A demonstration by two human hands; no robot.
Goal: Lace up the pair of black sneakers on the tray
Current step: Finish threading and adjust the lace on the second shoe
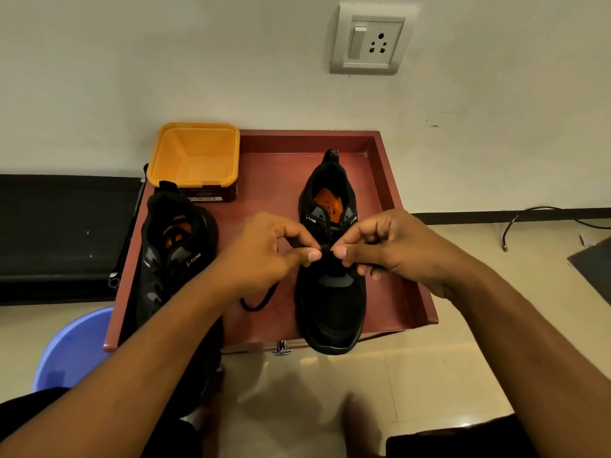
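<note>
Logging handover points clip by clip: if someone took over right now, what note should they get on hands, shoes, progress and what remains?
Left hand and right hand: both pinch the black lace over the middle of the sneaker on the right.
That sneaker stands on the red tray, toe past the near edge; loose lace trails on the tray to its left.
Sneaker on the left stands at the tray's left side and looks laced, but it is too dark to be sure.
Left: finish lacing the one in hand, then check the other.

Orange tub sat near the wall, with a white switch socket mounted above. Blue plastic item was lower left. Black cable lay on the floor.
</note>
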